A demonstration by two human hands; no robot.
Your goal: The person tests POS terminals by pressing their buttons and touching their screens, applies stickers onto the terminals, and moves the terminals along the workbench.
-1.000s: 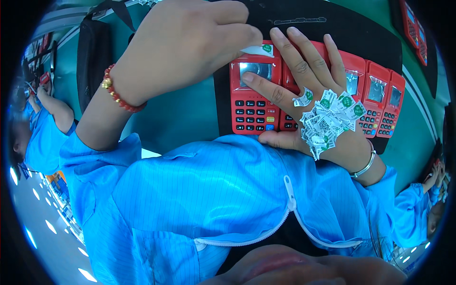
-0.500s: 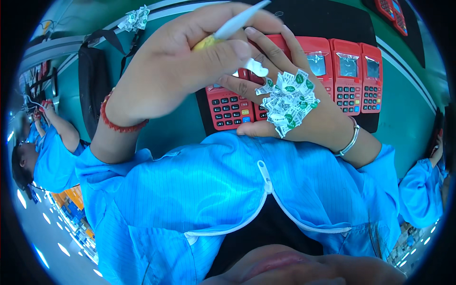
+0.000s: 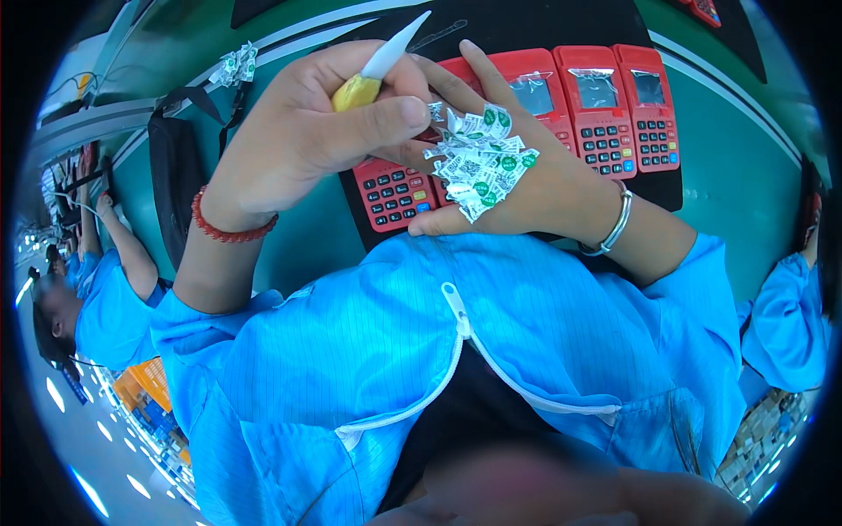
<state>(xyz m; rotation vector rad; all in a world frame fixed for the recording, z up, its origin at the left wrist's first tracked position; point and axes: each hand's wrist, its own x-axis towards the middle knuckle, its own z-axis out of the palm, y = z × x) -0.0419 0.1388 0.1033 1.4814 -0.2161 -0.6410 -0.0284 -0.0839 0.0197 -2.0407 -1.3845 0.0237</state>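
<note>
In my left hand (image 3: pixel 351 127), with a red beaded bracelet at its wrist, is a pointed tool (image 3: pixel 377 70) with a white tip and a yellow body. The tip points up and to the right. My left thumb is beside a cluster of small white-and-green stickers (image 3: pixel 482 162) stuck to the back of my right hand (image 3: pixel 548 180). That hand lies palm down with fingers spread over red card payment terminals (image 3: pixel 395 193), partly hiding them. Whether my left fingertips also pinch a sticker is unclear.
More red terminals (image 3: pixel 646 114) with film-covered screens stand in the row on a black mat (image 3: pixel 561 22). A black strapped bag (image 3: pixel 175 171) lies at left, near another sticker bunch (image 3: pixel 235 65). People in blue sit at left (image 3: pixel 114 307) and right (image 3: pixel 785 324).
My left hand has moved down and left in view, its thumb now beside the sticker cluster. A crumpled white piece under it no longer shows separately. The whole scene has shifted slightly left.
</note>
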